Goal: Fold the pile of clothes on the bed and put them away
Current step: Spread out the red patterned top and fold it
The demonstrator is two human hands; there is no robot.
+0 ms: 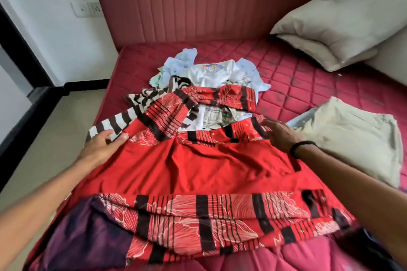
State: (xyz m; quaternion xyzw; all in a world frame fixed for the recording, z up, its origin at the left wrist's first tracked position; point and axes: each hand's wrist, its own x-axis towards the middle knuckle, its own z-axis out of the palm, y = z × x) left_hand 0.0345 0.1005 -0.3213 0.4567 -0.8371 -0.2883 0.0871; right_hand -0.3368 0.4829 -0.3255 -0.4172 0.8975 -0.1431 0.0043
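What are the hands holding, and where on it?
The left hand pinches the red patterned cloth at its far left edge. The right hand lies on the cloth's far right edge with straight fingers, gripping nothing.

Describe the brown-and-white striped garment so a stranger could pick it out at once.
Start at the red mattress and find the clothes pile in its middle. On the pile's left edge, trailing toward the left hand, lies the striped garment. It alone has bold brown and white bands.
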